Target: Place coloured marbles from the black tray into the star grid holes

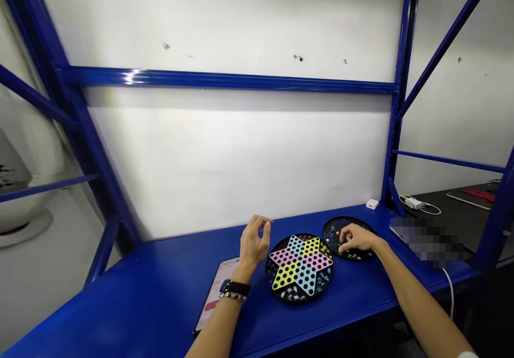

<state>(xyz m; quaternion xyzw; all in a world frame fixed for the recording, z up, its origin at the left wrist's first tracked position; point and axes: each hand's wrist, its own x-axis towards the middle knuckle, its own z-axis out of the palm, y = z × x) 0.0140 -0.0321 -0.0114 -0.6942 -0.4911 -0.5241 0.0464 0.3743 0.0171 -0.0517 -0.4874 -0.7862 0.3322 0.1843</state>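
Note:
My left hand (254, 240) is raised just left of a Chinese checkers board (297, 264). Its fingers are loosely bent with a small gap to the thumb, and I see nothing in them. The board is a round black tray with a star of yellow, pink and blue points full of dark holes. Small coloured pieces lie in the pockets around the star. Over a second round black tray (333, 224), to the right, my right hand (355, 238) reaches down, thumb and forefinger apart. Small loose pieces are scattered there, with an orange piece (338, 233) close to the forefinger.
A phone (214, 293) lies left of the board, partly behind my left forearm. At the table's back right sits a small white box (372, 204). A blurred-out flat object (425, 240) and a white cable (450, 288) are farther right. Blue metal frames surround the blue table (160, 293).

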